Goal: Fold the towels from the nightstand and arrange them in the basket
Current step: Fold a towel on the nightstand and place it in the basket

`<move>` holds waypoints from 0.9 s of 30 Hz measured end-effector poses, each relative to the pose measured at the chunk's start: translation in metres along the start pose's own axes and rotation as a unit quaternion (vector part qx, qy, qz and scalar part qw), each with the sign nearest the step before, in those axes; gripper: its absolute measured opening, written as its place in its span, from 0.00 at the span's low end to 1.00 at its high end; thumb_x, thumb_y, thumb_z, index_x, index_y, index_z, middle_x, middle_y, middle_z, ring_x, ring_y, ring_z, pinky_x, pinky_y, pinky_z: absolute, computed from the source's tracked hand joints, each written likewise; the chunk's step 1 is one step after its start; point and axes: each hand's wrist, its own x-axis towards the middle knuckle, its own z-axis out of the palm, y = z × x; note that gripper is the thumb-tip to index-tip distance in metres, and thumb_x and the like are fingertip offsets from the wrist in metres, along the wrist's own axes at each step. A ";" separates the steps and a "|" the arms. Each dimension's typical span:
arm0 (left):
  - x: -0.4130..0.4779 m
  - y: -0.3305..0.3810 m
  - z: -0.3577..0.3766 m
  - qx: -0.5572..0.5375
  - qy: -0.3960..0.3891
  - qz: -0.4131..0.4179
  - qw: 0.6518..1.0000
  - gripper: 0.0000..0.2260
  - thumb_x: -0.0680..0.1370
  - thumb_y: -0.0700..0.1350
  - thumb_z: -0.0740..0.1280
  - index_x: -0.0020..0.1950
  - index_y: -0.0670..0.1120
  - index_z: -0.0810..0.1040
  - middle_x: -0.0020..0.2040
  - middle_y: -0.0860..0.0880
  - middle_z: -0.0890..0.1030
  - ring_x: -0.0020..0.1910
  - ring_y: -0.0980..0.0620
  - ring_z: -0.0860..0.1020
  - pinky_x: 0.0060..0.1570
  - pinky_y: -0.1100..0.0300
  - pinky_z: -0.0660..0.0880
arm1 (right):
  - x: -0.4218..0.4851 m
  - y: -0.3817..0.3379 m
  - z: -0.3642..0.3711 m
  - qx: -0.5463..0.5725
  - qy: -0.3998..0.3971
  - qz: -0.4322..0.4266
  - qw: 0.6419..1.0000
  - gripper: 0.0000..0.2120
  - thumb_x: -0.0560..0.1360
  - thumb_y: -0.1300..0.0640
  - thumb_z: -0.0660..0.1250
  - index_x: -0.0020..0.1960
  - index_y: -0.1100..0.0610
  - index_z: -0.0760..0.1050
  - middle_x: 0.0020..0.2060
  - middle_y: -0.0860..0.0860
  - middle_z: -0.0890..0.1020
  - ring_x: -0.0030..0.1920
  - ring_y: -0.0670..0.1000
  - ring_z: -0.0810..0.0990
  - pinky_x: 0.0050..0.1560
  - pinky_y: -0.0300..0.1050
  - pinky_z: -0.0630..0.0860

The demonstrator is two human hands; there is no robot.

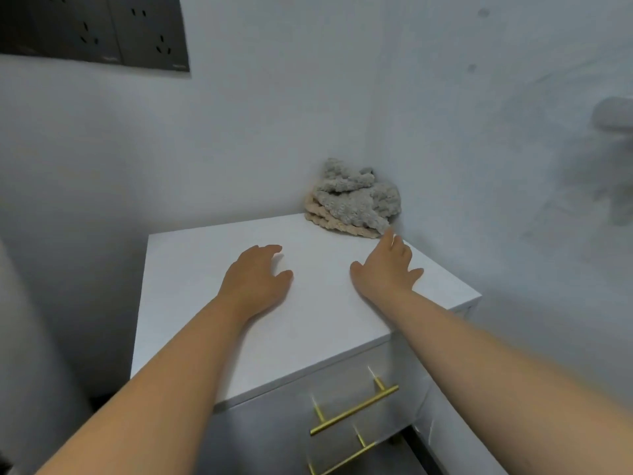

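Note:
A white nightstand [212, 303] fills the middle of the view. At its far right corner, against the wall, stands a small beige rope basket [318, 217] with a crumpled grey towel [356, 197] heaped in and over it. My left hand [255, 281] hovers over the middle of the top, fingers loosely spread, holding nothing. My right hand [385, 269] reaches toward the basket with straight fingers. Its fingertips are just short of the basket's rim, and it holds nothing.
Two drawers with brass bar handles [354, 409] face me below the top. Dark wall sockets [96, 29] sit at the upper left. A blurred grey fixture [613, 114] hangs on the right wall. A pale edge, perhaps bedding, shows at far left.

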 end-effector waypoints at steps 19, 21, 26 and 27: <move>0.011 0.000 -0.003 -0.146 0.099 0.011 0.984 0.24 0.77 0.40 0.63 0.73 0.50 0.65 0.71 0.52 0.68 0.71 0.53 0.63 0.62 0.65 0.59 | 0.044 -0.069 -0.078 0.280 0.344 -0.201 0.873 0.07 0.73 0.61 0.65 0.37 0.60 0.74 0.44 0.52 0.74 0.49 0.53 0.70 0.50 0.45 0.68; 0.002 0.008 -0.008 -0.155 0.091 0.043 0.983 0.27 0.77 0.42 0.65 0.74 0.51 0.62 0.73 0.54 0.64 0.72 0.55 0.61 0.62 0.67 0.56 | 0.032 -0.085 -0.115 0.327 0.280 -0.214 0.876 0.16 0.72 0.60 0.65 0.29 0.55 0.64 0.33 0.49 0.69 0.37 0.49 0.68 0.37 0.42 0.64; -0.017 0.044 -0.038 -0.235 0.078 0.105 0.963 0.32 0.72 0.50 0.73 0.73 0.56 0.61 0.68 0.61 0.67 0.67 0.62 0.66 0.65 0.62 0.65 | -0.001 -0.088 -0.148 0.514 0.106 -0.117 0.843 0.22 0.70 0.60 0.67 0.27 0.52 0.55 0.24 0.48 0.57 0.29 0.50 0.57 0.32 0.43 0.53; -0.021 0.053 -0.045 -0.279 0.057 0.115 0.952 0.30 0.72 0.49 0.73 0.71 0.58 0.64 0.65 0.62 0.70 0.65 0.62 0.69 0.63 0.61 0.68 | -0.007 -0.085 -0.148 0.553 0.092 -0.087 0.823 0.21 0.68 0.59 0.68 0.28 0.52 0.56 0.26 0.51 0.59 0.31 0.50 0.59 0.33 0.44 0.55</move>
